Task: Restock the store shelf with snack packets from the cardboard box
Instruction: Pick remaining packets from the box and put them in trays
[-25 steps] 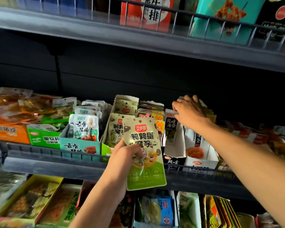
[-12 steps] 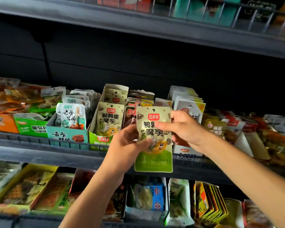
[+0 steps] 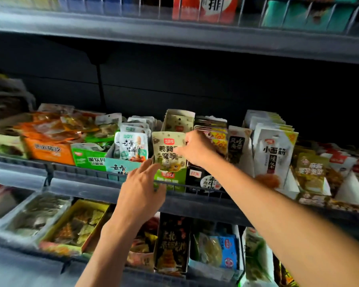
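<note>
Green-and-cream snack packet is going into its display carton on the middle shelf, so we judge this as the placing step: one packet being seated at the front of its row. It stands upright, lower edge down inside the green carton, just right of the teal carton with the white packets. Right hand pinches the packet's right edge, fingers curled over the top corner, thumb on the front. Left hand is spread, fingers straight and relaxed, fingertips just touching or nearly touching the packet's lower left corner; we cannot tell which for sure. It grips nothing.

Next move, in our judgement: push the packet down until it sits flush with the ones behind, let go with the right, then reach back for more stock. Cardboard supply box is not in view, so we can't say how much is left. Watch the wire rail along the shelf front; the packet bottom could catch there. Frame is motion-blurred, so fine finger detail is soft.
</note>
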A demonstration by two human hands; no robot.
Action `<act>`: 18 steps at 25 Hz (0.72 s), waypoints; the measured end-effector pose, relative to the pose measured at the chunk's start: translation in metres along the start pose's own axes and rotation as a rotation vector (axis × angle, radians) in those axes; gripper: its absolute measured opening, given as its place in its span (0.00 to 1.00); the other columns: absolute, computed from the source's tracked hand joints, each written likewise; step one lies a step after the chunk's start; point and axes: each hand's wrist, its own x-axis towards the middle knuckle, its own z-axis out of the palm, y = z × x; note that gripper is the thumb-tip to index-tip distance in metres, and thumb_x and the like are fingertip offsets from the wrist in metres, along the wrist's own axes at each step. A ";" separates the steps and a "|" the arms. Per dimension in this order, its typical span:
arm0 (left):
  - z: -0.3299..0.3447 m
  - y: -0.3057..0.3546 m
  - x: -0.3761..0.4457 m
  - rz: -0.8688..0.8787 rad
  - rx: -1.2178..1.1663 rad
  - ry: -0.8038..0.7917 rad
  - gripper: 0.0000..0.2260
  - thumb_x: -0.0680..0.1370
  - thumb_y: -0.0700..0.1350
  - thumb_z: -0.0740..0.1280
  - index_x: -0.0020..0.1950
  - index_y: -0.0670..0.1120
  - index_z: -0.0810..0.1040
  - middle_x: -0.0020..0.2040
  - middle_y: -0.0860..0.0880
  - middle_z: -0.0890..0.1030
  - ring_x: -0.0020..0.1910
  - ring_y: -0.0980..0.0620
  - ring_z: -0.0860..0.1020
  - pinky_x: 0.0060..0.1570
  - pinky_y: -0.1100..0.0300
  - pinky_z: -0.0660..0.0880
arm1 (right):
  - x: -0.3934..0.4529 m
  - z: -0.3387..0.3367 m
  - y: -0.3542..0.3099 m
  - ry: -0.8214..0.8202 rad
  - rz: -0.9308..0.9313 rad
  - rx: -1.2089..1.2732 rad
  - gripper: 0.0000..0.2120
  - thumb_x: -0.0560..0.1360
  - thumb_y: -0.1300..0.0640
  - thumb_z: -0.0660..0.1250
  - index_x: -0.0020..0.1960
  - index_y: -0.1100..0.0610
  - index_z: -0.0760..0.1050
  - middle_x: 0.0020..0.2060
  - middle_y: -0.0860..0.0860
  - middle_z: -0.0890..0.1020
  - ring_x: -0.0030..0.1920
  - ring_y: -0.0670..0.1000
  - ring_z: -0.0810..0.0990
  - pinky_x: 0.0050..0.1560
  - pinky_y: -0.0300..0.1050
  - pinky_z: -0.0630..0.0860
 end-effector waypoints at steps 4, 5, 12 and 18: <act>0.005 0.001 0.000 0.000 0.087 -0.009 0.27 0.77 0.47 0.66 0.76 0.52 0.66 0.79 0.48 0.60 0.73 0.42 0.65 0.68 0.42 0.69 | -0.015 -0.001 0.006 0.233 -0.020 0.131 0.22 0.73 0.52 0.73 0.65 0.50 0.69 0.53 0.44 0.78 0.46 0.49 0.80 0.44 0.47 0.79; 0.008 0.003 -0.002 -0.002 0.096 -0.013 0.28 0.77 0.48 0.65 0.77 0.54 0.63 0.80 0.47 0.58 0.74 0.40 0.64 0.68 0.42 0.69 | -0.029 -0.003 0.011 0.336 -0.099 0.211 0.21 0.74 0.54 0.72 0.64 0.51 0.70 0.54 0.44 0.79 0.45 0.48 0.80 0.43 0.46 0.79; 0.069 0.023 -0.049 0.041 0.105 0.102 0.34 0.75 0.46 0.68 0.79 0.48 0.59 0.80 0.40 0.55 0.77 0.38 0.57 0.71 0.41 0.62 | -0.221 0.088 0.156 0.196 0.026 0.299 0.08 0.78 0.57 0.68 0.56 0.49 0.76 0.46 0.40 0.80 0.44 0.42 0.80 0.40 0.36 0.76; 0.188 -0.026 -0.168 0.231 0.091 -0.411 0.17 0.74 0.42 0.59 0.60 0.46 0.80 0.61 0.46 0.79 0.59 0.42 0.76 0.58 0.46 0.75 | -0.386 0.196 0.324 -0.469 0.848 0.140 0.04 0.79 0.62 0.65 0.54 0.56 0.76 0.49 0.52 0.79 0.42 0.46 0.75 0.40 0.30 0.73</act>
